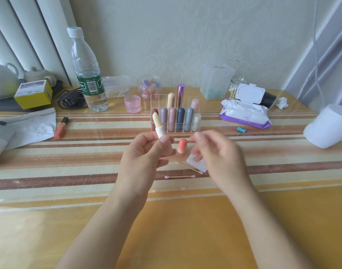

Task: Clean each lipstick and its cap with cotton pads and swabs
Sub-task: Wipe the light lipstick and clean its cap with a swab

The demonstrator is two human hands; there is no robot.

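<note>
- Holding one uncapped lipstick [158, 125]: left hand [144, 152], thumb and fingers clamped round its base, stick pointing up.
- Right hand [216, 152]?
- Blurred. Fingers loosely curled over one cotton pad [199, 166]; can't tell if they touch or grip it. One coral cap [182, 145] stands between both hands' fingertips. Two swabs [179, 177] lie just nearside of my right fingers. Nine capped lipsticks sit in the organizer [156, 100] beyond my fingertips.

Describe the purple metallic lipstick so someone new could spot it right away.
On the table, find the clear organizer. In its back row stands the metallic purple tube. Its neighbours are matte, round-topped capsules; it alone is shiny and flat-topped.
</note>
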